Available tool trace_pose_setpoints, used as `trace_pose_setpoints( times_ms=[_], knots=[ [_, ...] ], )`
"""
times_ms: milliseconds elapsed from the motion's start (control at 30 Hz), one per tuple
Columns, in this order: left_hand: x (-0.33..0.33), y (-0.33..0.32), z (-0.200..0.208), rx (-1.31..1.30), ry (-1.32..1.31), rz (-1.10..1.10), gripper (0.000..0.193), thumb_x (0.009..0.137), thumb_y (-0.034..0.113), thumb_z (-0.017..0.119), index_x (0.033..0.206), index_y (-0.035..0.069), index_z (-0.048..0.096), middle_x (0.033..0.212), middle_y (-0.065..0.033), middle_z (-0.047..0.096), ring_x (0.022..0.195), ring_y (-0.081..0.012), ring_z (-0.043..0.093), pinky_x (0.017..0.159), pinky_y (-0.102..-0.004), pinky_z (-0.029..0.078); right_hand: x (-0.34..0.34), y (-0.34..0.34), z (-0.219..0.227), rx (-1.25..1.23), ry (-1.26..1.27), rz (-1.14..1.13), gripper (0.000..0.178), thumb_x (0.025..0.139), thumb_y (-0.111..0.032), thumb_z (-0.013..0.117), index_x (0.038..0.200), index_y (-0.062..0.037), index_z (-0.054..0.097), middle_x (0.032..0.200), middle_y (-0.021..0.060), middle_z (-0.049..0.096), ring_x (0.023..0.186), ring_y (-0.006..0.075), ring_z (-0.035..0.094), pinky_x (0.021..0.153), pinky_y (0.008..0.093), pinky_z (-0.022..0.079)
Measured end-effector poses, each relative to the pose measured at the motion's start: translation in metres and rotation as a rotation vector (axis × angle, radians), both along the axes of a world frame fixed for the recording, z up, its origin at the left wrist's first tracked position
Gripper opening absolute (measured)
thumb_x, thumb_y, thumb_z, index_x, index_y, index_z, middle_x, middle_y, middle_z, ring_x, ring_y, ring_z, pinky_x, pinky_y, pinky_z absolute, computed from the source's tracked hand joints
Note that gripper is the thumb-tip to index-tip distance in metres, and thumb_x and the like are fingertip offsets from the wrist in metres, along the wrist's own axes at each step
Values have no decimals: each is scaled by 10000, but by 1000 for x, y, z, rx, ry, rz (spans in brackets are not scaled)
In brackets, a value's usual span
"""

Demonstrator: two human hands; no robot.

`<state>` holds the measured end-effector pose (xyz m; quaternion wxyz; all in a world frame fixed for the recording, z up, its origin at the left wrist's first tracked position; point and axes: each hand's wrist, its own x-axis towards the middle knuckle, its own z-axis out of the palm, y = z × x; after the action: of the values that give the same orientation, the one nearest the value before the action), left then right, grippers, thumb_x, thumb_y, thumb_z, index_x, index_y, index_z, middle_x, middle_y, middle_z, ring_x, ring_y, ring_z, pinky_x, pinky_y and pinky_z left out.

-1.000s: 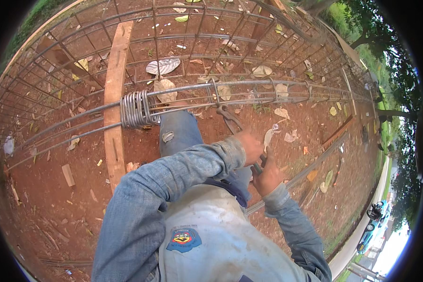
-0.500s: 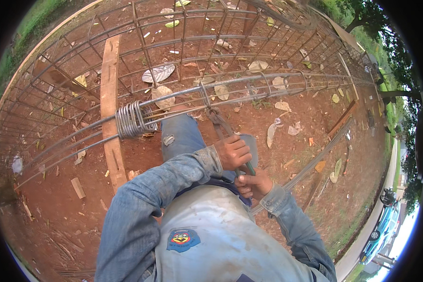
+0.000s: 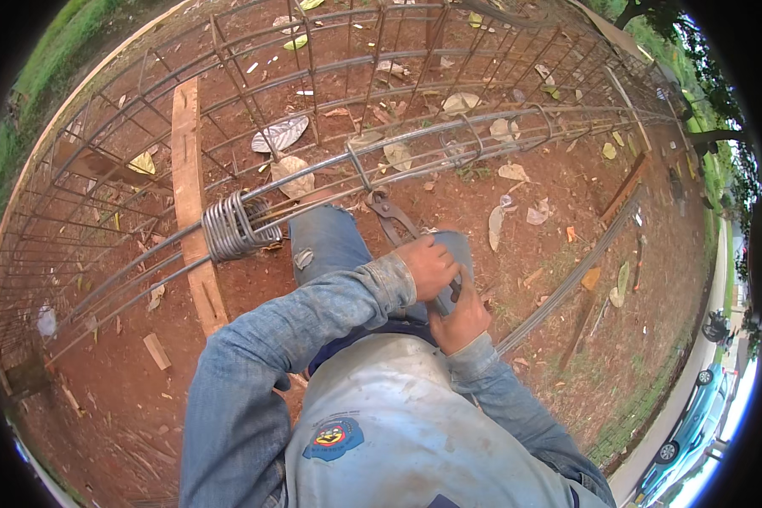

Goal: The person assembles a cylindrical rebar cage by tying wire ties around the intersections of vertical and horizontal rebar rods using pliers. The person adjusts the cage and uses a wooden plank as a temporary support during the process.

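Metal pincers slant up and left from my hands. Their jaws are beside the lower end of a steel stirrup on the long rebar bundle; I cannot tell whether they touch it. My left hand is closed around the handles, back of the hand upward. Just below it to the right, my right hand is bent around the handle ends, largely hidden there. Several stirrups bunched into a coil-like stack hang on the bars to the left, by a wooden plank.
A large rebar mesh cage spans the far side. Loose long rods lie on the red soil at the right, near a wood strip. Dry leaves and a small wood block are scattered about. A blue car stands beyond, lower right.
My two hands have come closer together, and the green handle end is no longer visible. The pincers' jaws show slightly apart from the stirrup's end. The view has shifted a little.
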<state>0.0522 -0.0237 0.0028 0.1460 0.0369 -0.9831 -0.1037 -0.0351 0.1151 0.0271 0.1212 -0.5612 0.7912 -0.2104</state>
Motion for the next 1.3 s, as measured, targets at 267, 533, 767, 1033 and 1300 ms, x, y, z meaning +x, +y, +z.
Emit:
trace_pose_setpoints(
  times_ms=[267,533,767,1033,1300],
  knots=[
    [10,1,-8,-51,506,26,104,682,120,591,779,101,560,728,4,542,720,-152,540,695,-299,425,-40,-14,42,627,-1423,-55,626,698,-183,708,1200,23,394,875,151,595,780,218,625,659,309,498],
    [18,20,16,79,261,154,229,694,120,590,922,96,593,870,-18,585,853,-184,555,794,-338,425,-22,-2,-2,127,-123,151,607,650,-64,656,1209,5,431,830,167,567,716,298,589,644,373,479],
    [-6,-2,17,8,40,120,125,678,110,587,800,104,562,774,-17,544,784,-188,543,727,-323,400,-26,8,1,-167,81,106,700,640,-94,703,1258,28,398,963,219,565,806,332,596,688,405,494],
    [6,11,-27,-102,502,203,133,668,105,646,757,140,554,731,19,519,771,-164,539,798,-337,407,-45,-15,21,587,-1004,52,552,730,-173,684,1194,19,456,764,186,594,702,311,618,671,421,499],
    [31,54,-15,297,568,529,352,706,44,641,1022,103,498,1089,-116,510,1041,-285,503,933,-417,396,-47,-11,-23,-243,234,11,497,668,-56,659,1149,-87,536,898,72,544,819,240,527,744,372,362]
  ],
)
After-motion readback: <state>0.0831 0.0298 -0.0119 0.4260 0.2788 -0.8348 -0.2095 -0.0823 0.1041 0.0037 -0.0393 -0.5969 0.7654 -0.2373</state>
